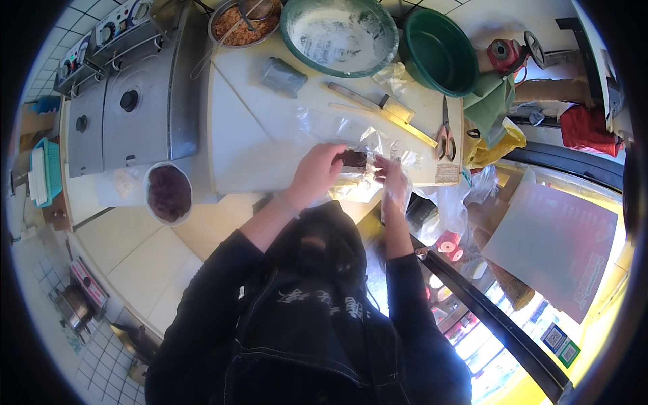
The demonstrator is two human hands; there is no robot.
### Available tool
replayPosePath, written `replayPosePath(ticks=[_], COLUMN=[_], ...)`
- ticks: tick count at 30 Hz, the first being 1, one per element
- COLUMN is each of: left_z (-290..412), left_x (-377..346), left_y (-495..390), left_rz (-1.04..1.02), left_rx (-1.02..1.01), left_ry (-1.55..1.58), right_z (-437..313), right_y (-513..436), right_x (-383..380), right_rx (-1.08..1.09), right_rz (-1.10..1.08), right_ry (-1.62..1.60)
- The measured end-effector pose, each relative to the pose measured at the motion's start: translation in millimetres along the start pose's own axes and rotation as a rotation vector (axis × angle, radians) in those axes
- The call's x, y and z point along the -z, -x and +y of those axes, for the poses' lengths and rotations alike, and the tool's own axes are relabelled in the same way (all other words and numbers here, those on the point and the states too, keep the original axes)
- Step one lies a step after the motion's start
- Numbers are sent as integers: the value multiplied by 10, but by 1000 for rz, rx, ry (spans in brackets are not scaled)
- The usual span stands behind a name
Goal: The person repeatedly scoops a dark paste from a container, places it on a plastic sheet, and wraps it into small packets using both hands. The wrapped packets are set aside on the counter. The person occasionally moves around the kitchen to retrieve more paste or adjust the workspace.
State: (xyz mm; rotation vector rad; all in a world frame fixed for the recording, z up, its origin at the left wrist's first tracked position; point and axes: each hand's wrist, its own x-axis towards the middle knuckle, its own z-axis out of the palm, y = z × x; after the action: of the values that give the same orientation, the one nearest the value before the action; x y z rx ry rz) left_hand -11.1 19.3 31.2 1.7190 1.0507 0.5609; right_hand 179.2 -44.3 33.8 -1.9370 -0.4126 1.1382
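A dark brown block [354, 159] lies near the front edge of the white work board [243, 152], with clear plastic film [374, 139] around its right end. My left hand [318, 169], bare, grips the block's left end; its fingertips are partly hidden. Over my right hand [395, 183] is a thin clear plastic glove, and its fingers pinch the film beside the block's right end. Beyond my hands lie a long flat bar [382, 111], a thin wooden stick [349, 107] and a scraper with a pale blade [397, 108]. Scissors [445, 134] rest at the board's right side.
A floury green basin [339, 38], a dark green basin [440, 53] and a bowl of brown shreds [245, 25] line the back. A grey packet [283, 77] lies before them. Lidded steel fryers [136, 101] and a bowl of purple-brown food [169, 194] stand left.
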Motion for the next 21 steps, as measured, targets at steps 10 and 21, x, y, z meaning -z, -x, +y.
replayPosePath(ticks=[10,21], left_z=[-349,-283], left_x=[-332,-283], left_y=[-239,-227], left_rz=[-78,-138], left_rx=[-345,-265], left_ry=[-585,-525], right_z=[542,439], right_y=[195,218], right_x=[-420,-148], right_rx=[823,618], right_rz=[-112,-45], right_ry=[1044,287])
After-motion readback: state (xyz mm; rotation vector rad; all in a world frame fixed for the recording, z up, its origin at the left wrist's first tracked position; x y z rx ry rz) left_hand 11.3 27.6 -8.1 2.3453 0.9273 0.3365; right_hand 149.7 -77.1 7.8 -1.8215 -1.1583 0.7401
